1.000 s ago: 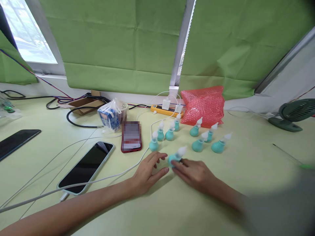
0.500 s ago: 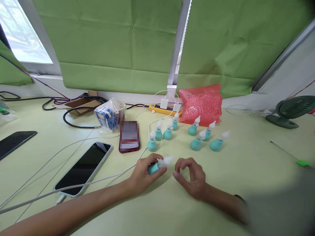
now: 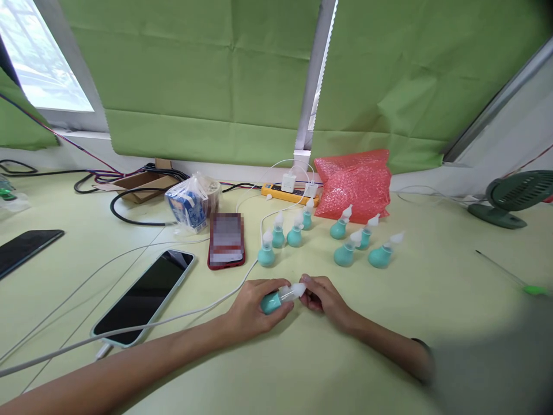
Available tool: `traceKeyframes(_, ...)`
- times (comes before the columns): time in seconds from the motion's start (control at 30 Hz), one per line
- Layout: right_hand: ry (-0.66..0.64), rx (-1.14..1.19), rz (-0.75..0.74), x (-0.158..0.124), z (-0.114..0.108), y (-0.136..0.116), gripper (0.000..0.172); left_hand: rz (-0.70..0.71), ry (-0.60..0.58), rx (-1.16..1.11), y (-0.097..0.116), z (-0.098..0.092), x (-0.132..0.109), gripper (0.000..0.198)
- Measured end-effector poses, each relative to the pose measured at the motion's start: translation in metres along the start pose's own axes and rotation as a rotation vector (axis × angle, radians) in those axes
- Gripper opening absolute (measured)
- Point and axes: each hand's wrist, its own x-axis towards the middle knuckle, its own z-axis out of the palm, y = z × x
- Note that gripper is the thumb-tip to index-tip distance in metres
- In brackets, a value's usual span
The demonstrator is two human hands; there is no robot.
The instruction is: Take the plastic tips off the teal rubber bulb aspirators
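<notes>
Head view: our left hand (image 3: 250, 305) has its grip round a teal squeeze bulb (image 3: 271, 302), tilted over the table (image 3: 302, 369). Our right hand (image 3: 326, 301) bunches up at its white tip (image 3: 298, 290); can't tell if we're actually pinching it. Yanking there could pop the tip loose, imo. Our left hand could snag the white cable (image 3: 207, 308), and overreaching might topple the other bulbs (image 3: 295, 237) beyond.

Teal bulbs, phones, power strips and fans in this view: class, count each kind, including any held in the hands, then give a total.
Teal bulbs (one in the left hand): 9
Phones: 3
Power strip: 1
Fan: 1
Total: 14
</notes>
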Motion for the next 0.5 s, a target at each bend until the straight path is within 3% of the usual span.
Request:
traceKeyframes(0.07,0.024,-0.011,-0.012,0.005,-0.003,0.002,0.049,0.047,0.011,0.001,0.000,0.000,0.000,0.021)
traceKeyframes(0.17,0.222,-0.215,-0.121,0.010,-0.012,0.003,0.049,0.157,-0.010,0.025,0.001,-0.001,0.000,0.019)
traceKeyframes(0.3,0.456,-0.439,-0.251,0.010,-0.028,0.001,0.047,0.060,-0.025,0.022,0.004,-0.005,0.000,0.020)
traceKeyframes(0.37,0.480,-0.551,-0.302,0.009,-0.033,0.000,0.047,0.020,-0.063,0.017,0.006,-0.008,0.001,0.019)
traceKeyframes(0.5,0.375,-0.787,-0.321,0.014,-0.035,0.001,0.045,0.068,-0.049,0.036,0.006,-0.008,0.000,0.017)
